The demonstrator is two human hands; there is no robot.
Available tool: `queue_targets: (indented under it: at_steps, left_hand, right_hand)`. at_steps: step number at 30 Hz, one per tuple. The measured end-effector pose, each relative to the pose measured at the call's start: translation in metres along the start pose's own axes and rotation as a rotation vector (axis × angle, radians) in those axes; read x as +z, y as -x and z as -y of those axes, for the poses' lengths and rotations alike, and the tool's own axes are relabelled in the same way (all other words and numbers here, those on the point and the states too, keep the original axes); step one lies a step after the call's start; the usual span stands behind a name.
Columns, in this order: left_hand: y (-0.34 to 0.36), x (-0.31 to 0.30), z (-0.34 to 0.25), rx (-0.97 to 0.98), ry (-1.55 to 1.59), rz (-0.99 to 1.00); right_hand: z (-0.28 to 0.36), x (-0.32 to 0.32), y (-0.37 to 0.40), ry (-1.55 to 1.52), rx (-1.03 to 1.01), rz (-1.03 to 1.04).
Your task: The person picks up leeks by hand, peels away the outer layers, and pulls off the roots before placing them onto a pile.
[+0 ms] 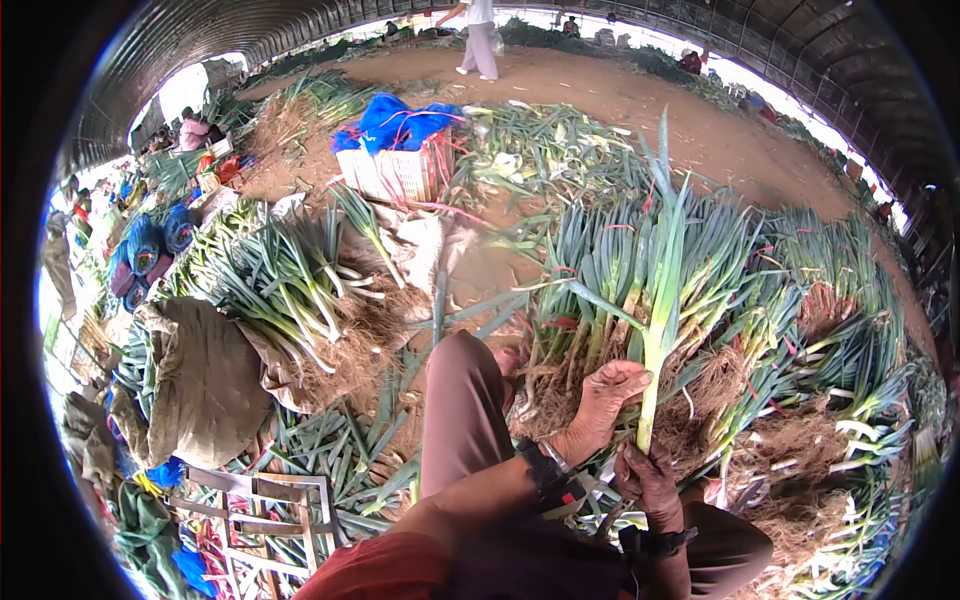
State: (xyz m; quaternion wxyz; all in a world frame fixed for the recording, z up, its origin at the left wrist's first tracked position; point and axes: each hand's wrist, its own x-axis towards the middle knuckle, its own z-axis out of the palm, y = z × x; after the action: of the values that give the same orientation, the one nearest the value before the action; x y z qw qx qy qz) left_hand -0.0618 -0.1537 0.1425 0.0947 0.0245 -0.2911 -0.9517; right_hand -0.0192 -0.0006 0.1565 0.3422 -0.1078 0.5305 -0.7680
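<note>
Taking the middle of the view as the dial, the leek (655, 350) stands nearly upright toward three o'clock, roots end down. The left hand (598, 410) pinches its pale stalk between thumb and fingers; just below, the right hand (652, 480) is closed around the lower end. At eleven o'clock, a white slatted crate (385, 178) holds blue netting (400, 125) heaped above its rim. Between eight and nine o'clock slumps a brown sack (205, 385); what is in it, if anything, I cannot tell. Just above it, toward nine, a pile of leeks (285, 270) lies with roots toward the centre, partly on beige sacking (425, 235). Tied bundles (600, 250) crowd from two to four o'clock, behind and beside the held leek. A slatted frame (265, 510) sits between seven and eight, over scattered leaves.
</note>
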Motion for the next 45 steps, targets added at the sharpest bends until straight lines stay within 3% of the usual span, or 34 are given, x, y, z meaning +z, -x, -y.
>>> queue_targets:
  at_steps: [11, 14, 17, 21, 23, 25, 27, 29, 30, 31, 32, 33, 35, 37, 39, 41, 43, 45]
  left_hand:
    - [-0.003, 0.014, 0.001, 0.178, -0.208, 0.192]
    - [-0.004, 0.017, -0.006, 0.168, -0.268, 0.278]
    - [-0.007, 0.016, -0.009, 0.242, -0.381, 0.324]
    - [0.001, 0.022, -0.014, 0.354, -0.644, 0.295]
    - [0.001, 0.024, -0.021, 0.721, -1.101, 0.292]
    - [0.002, 0.026, -0.016, 0.961, -1.202, 0.278]
    - [-0.001, 0.017, -0.008, 1.130, -1.266, 0.238]
    - [0.004, 0.024, -0.006, 1.032, -1.139, 0.232]
    - [0.013, 0.032, -0.007, 0.906, -1.050, 0.209]
    - [0.014, 0.037, -0.015, 0.811, -0.971, 0.183]
    - [0.013, 0.038, -0.018, 0.785, -0.972, 0.149]
    - [0.012, 0.037, -0.019, 0.752, -0.963, 0.114]
    - [0.014, 0.039, -0.024, 0.577, -1.012, 0.097]
    - [0.004, 0.028, -0.015, 0.537, -0.860, 0.178]
    - [0.005, 0.031, -0.024, 0.588, -0.984, 0.199]
    - [0.013, 0.046, -0.038, 1.017, -1.323, 0.167]
    - [0.014, 0.040, -0.032, 1.083, -1.488, 0.306]
    - [0.015, 0.042, -0.037, 1.092, -1.467, 0.409]
  right_hand:
    - [0.003, -0.004, 0.013, 0.188, -0.086, -0.103]
    - [0.002, -0.005, 0.016, 0.336, -0.161, -0.124]
    - [-0.009, -0.001, 0.013, 0.500, -0.382, -0.222]
    - [-0.010, -0.001, 0.017, 0.751, -0.382, -0.285]
    - [-0.008, 0.004, 0.017, 0.723, -0.390, -0.320]
    - [-0.014, 0.002, 0.014, 0.721, -0.481, -0.332]
    - [-0.016, 0.001, 0.014, 0.916, -0.533, -0.405]
    - [-0.019, -0.005, 0.006, 1.066, -0.616, -0.436]
    - [-0.022, -0.005, 0.010, 1.146, -0.493, -0.510]
    - [-0.018, 0.002, 0.009, 1.126, -0.549, -0.518]
    - [-0.027, -0.004, 0.000, 1.088, -0.739, -0.510]
    - [-0.016, 0.007, 0.008, 1.060, -0.542, -0.500]
    - [-0.018, 0.003, -0.001, 1.182, -0.791, -0.493]
    - [-0.022, -0.003, -0.002, 1.186, -0.711, -0.503]
    - [-0.030, -0.010, -0.003, 1.083, -0.592, -0.510]
    - [-0.026, -0.005, -0.003, 1.008, -0.732, -0.446]
    - [-0.029, -0.012, -0.003, 0.891, -0.605, -0.356]
    - [-0.029, -0.013, -0.006, 0.881, -0.649, -0.368]
